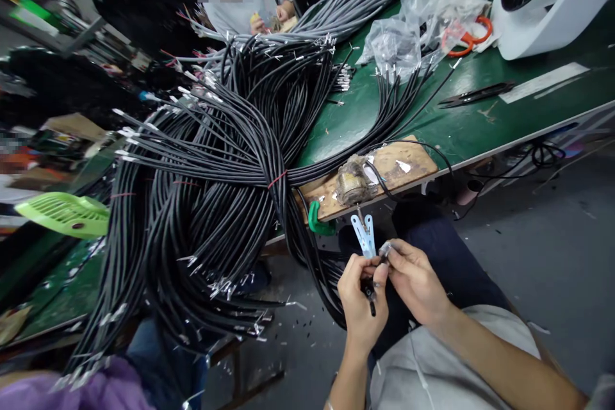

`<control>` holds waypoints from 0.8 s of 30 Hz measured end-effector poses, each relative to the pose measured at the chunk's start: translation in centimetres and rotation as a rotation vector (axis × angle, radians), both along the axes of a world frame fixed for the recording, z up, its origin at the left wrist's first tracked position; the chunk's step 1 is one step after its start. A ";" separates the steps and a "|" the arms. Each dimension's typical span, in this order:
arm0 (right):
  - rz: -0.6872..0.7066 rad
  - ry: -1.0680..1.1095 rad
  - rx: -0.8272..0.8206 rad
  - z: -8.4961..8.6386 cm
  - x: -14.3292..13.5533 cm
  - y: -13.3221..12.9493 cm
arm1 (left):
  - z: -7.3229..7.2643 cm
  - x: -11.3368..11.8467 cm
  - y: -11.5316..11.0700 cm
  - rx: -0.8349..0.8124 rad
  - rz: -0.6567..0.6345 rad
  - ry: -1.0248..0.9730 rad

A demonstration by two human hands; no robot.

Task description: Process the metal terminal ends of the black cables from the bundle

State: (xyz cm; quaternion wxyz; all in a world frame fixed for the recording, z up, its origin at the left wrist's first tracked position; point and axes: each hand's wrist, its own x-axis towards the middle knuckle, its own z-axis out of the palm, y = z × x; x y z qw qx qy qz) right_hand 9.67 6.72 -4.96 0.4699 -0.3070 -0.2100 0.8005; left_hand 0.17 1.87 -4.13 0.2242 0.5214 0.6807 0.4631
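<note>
Below the table's front edge, my left hand (364,298) is closed around a black cable end (372,306) that sticks out under its fingers. My right hand (417,278) touches it from the right, its thumb and fingers pinched on the cable's pale, stripped end (385,250). A light blue clip (364,236) hangs just above both hands, beneath a small taped motor (354,180) on a wooden board (408,163). A thick bundle of black cables (269,160), tied with a red band, runs down to the left of my hands.
Orange scissors (466,38), a plastic bag (408,32), black snips (475,95) and a white fan (548,19) lie at the right of the green table (480,131). A green clamp (319,221) grips the board. Another person's hands (271,20) are across the table.
</note>
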 end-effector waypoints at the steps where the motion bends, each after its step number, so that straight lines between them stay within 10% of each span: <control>1: 0.036 0.071 -0.072 -0.1 0.0 0.1 | 0.0 -0.1 0.0 0.002 -0.008 -0.009; 6: 0.221 0.113 -0.024 -0.4 1.0 0.9 | 1.1 -0.8 -0.1 -0.011 -0.134 0.002; 16: 0.163 -0.160 0.321 0.7 2.3 1.9 | 2.3 -1.4 -0.5 -0.126 -0.156 -0.105; 24: -0.197 -0.748 0.619 1.1 3.3 0.7 | 1.6 -0.2 -0.2 0.028 -0.010 -0.093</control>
